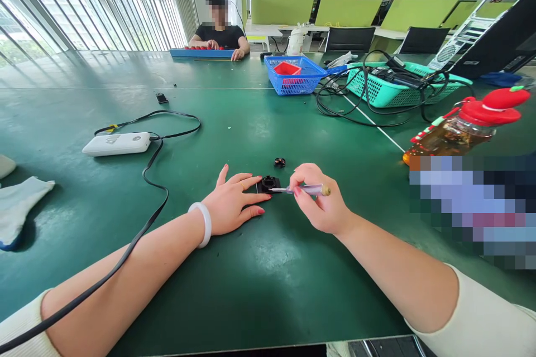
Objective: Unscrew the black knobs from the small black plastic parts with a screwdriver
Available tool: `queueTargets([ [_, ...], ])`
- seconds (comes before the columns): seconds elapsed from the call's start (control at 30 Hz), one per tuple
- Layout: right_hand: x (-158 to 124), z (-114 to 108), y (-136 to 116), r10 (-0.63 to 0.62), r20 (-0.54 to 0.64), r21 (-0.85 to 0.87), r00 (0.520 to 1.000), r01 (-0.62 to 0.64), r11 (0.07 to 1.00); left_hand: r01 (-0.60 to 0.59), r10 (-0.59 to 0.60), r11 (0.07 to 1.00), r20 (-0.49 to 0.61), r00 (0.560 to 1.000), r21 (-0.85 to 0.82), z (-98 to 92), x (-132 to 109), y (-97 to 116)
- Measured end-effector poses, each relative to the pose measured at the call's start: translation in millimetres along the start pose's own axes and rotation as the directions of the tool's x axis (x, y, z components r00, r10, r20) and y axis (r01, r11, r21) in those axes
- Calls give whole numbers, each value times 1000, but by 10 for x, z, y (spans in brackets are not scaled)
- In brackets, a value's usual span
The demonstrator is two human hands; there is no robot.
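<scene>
My left hand (234,201) lies with its fingers spread on the green table, fingertips touching the left side of a small black square part (268,183). A white band circles the left wrist. In my right hand (320,201) is a screwdriver (312,189) with a translucent purple handle, held almost level between thumb and fingers. Its thin shaft points left and its tip meets the near edge of the black part. Just beyond sits a small dark round component with coppery glints (280,162), apart from both hands. Fine detail of the black part is too small to make out.
A black cable (157,206) runs over my left forearm to a white power bank (119,144). A blue basket (293,89), a teal basket (372,97) with cables, and a red-lidded bottle (456,134) stand farther right. A person (220,33) sits across the table (234,290).
</scene>
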State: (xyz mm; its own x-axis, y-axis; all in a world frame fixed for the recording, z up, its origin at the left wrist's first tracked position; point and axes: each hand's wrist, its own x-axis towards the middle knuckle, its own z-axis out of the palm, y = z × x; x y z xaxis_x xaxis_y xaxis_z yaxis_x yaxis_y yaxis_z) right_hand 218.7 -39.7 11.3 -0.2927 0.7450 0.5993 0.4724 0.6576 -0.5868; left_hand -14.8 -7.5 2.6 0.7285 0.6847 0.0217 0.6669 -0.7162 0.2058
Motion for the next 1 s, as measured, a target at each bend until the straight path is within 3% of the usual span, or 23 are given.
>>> queueTargets([
  [0.13,29,32,-17,-150,132,-24,980,155,988,-5,5,1000,-11,1000,-2,5,-3,2],
  [0.27,38,40,-22,-140,154,-22,978,145,989,-5,5,1000,-8,1000,2,1,-5,7],
  [0.37,15,14,-20,-71,113,4,991,71,997,-9,9,1000,-4,1000,10,-3,-4,4],
  [0.53,-16,-23,-7,38,-90,39,995,-34,999,-11,11,1000,7,1000,2,-9,1,3],
  [0.6,-9,-19,4,58,-112,9,992,-57,998,-14,14,1000,3,1000,-6,-12,1,10],
  [0.83,40,17,22,214,84,53,973,-218,974,-1,-15,994,-145,989,-113,19,-10,9],
  [1.0,36,25,-23,203,178,80,963,-220,972,64,-84,991,-172,981,-116,32,-9,1],
])
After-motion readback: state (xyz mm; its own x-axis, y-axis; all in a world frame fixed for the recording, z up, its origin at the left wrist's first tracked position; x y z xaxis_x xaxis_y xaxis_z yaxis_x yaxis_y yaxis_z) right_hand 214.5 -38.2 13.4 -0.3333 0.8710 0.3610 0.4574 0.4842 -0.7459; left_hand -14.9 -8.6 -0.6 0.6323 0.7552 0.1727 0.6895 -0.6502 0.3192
